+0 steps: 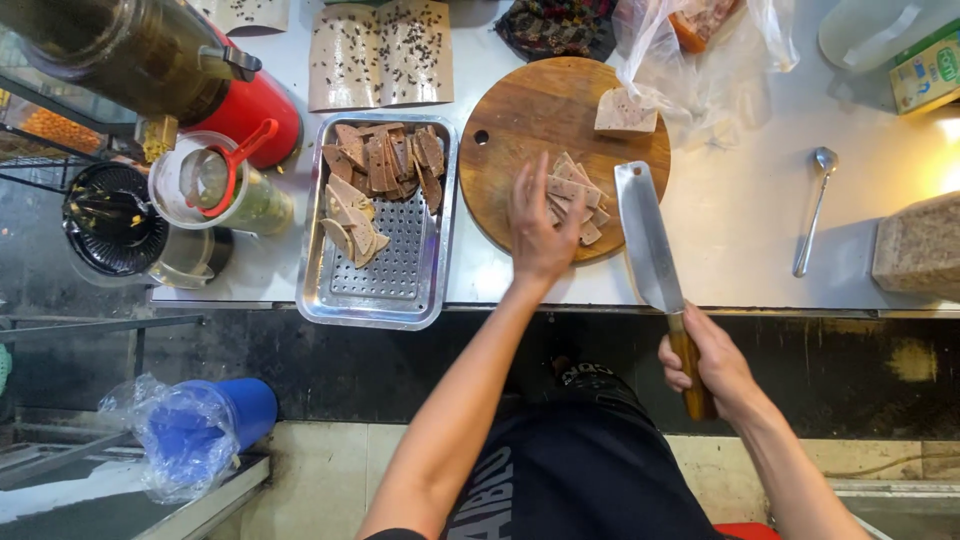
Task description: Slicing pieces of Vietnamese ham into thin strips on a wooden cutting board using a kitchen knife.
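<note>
Clearly, I worked at the round wooden cutting board (520,130) as my anchor. Left of it, the perforated steel tray (385,270) already carried many brown slices. On the board's far edge sat an uncut block (625,112). My left hand (540,232) pressed flat, fingers spread, on the cut slices (578,195) near its front. Right of those, my right hand (712,368) clenched the cleaver (648,240).
</note>
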